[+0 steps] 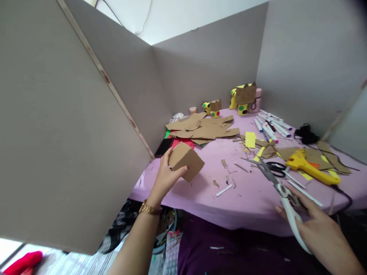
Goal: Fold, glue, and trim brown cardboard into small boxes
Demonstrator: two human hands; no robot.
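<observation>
A small folded cardboard box (187, 162) is tilted in the grip of my left hand (168, 173), the thumb on its near face and the fingers behind it, partly hidden. My right hand (318, 225) is closed round the white handles of large scissors (286, 202). Their grey blades point away to the upper left, over the table. Beyond the blades lie black-handled scissors (275, 168) and a yellow hot glue gun (312, 167). Cardboard scraps and a white strip (224, 190) are scattered on the cloth between my hands.
A pink cloth covers the table (200, 202). Flat cardboard sheets (206, 128) are stacked at the back left. Markers (273, 126), black cord (306, 133) and yellow spotted figures (243, 99) stand or lie further back. Grey panels (206, 65) wall in the table.
</observation>
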